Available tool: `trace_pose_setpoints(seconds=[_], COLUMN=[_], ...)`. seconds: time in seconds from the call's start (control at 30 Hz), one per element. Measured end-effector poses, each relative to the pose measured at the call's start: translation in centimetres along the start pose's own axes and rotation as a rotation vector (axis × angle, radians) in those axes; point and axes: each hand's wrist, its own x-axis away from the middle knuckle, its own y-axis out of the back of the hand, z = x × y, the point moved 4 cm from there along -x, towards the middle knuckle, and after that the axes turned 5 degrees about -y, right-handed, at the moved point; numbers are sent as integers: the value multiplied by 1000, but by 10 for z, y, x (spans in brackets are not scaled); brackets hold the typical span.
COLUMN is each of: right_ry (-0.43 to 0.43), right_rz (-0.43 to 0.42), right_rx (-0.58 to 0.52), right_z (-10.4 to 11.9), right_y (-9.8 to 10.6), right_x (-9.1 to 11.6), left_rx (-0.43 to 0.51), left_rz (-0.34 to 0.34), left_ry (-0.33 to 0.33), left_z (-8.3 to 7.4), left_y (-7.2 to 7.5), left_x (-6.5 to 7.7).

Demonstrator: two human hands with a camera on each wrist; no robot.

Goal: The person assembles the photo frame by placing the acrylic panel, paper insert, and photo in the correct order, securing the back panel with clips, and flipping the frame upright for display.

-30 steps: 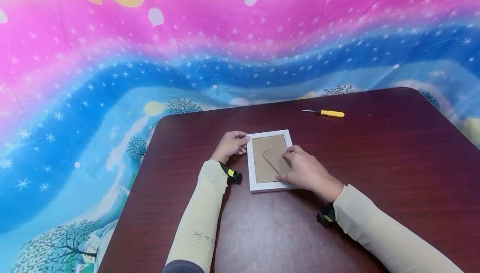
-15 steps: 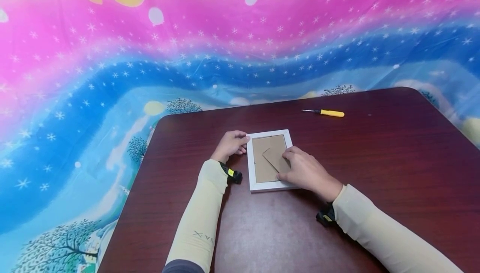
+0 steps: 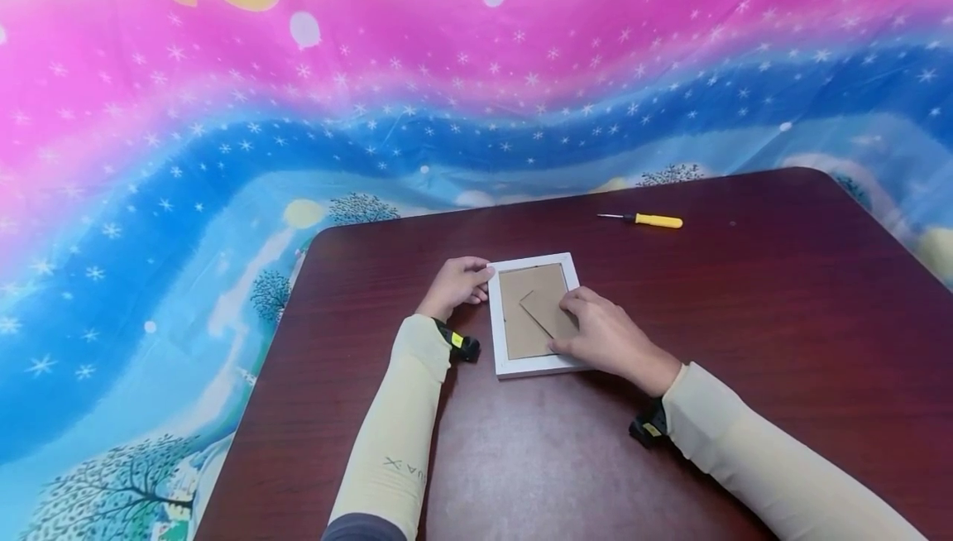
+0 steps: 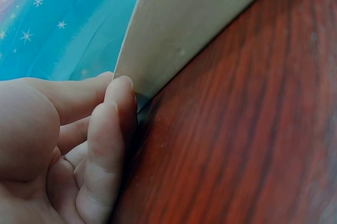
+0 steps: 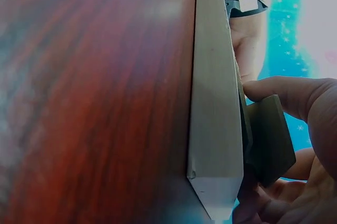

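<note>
A white picture frame (image 3: 534, 367) lies back side up on the dark red table. Inside its border sits a brown backing board (image 3: 527, 334) with a stand flap (image 5: 271, 140), which stands partly raised in the right wrist view. My left hand (image 3: 457, 286) holds the frame's far left corner, fingertips against its outer side in the left wrist view. At the right side, my right hand (image 3: 606, 336) has its thumb and fingers curled about the flap, the thumb tip touching the board. The undersides of the right fingers are partly hidden.
A yellow-handled screwdriver (image 3: 651, 220) lies on the table (image 3: 744, 301) beyond the frame, toward the right. Behind the table's far edge hangs a pink and blue printed cloth (image 3: 447, 69).
The head view has shifted very slightly. Both hands keep their places on the frame and the backing board, and the screwdriver lies where it was.
</note>
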Motion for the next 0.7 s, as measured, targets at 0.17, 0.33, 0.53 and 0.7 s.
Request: trace_pose_setpoints(seconds=[0.17, 0.33, 0.53, 0.7], right_ry=[4, 37, 125, 202], right_rz=[22, 80, 138, 134], right_rx=[-6, -2, 24, 53], right_z=[0, 0, 1, -5], right_y=[0, 1, 5, 8], right_x=[-2, 0, 9, 17], left_rx=[12, 20, 0, -11], left_rz=[1, -7, -10, -14], left_ry=[3, 3, -1, -4], left_z=[0, 0, 0, -1], left_y=[1, 0, -1, 0], left_x=[0, 1, 1, 2])
